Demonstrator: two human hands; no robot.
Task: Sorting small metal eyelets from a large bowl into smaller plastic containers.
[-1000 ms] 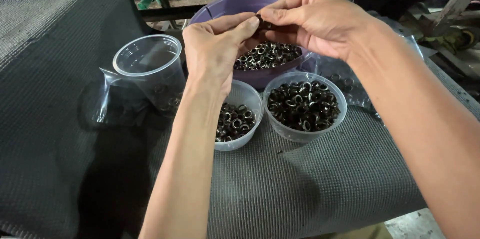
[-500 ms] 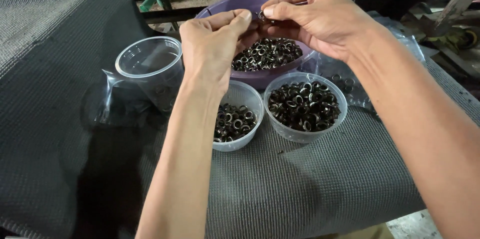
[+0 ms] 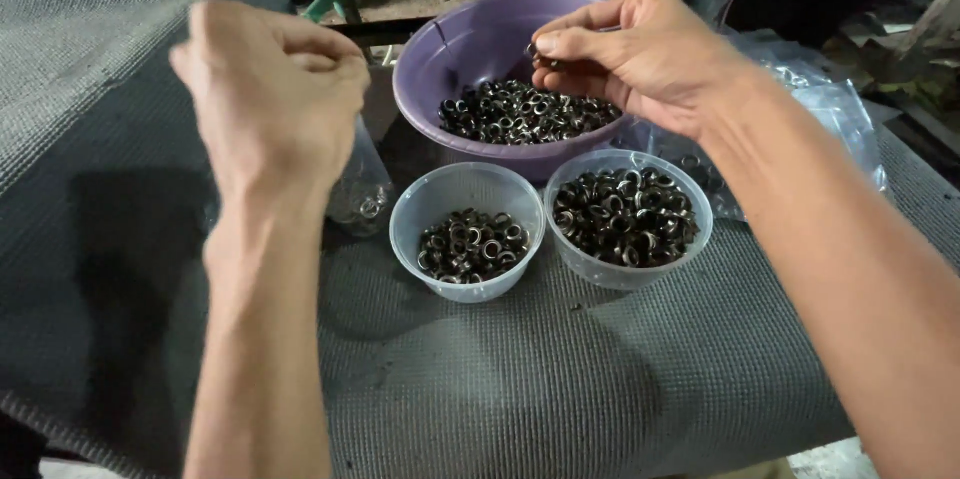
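Underneath everything, a grey ribbed mat (image 3: 600, 389) was spread across the work surface, reaching from the near edge to the far left. At the far centre, a purple bowl (image 3: 450, 59) was set on the mat, its floor covered with a heap of dark metal eyelets (image 3: 525, 114). To the far right, crumpled clear plastic bags (image 3: 830, 109) were seen lying partly behind the right forearm.

Near the purple bowl, two clear plastic cups were placed side by side, touching or almost touching. The right cup (image 3: 628, 217) was filled nearly to the rim with eyelets. The left cup (image 3: 467, 229) was filled only at the bottom. Further left, part of another clear cup (image 3: 360, 194) was glimpsed behind the left wrist, with what looked like one ring inside.

The left hand (image 3: 275, 89) was raised above the mat, left of the purple bowl, blurred, with the fingers curled into a loose fist. Whether anything was held inside could not be told.

The right hand (image 3: 645, 54) was held over the far rim of the purple bowl, above the heap. A small eyelet (image 3: 540, 57) was pinched between thumb and forefinger, the other fingers folded beneath.
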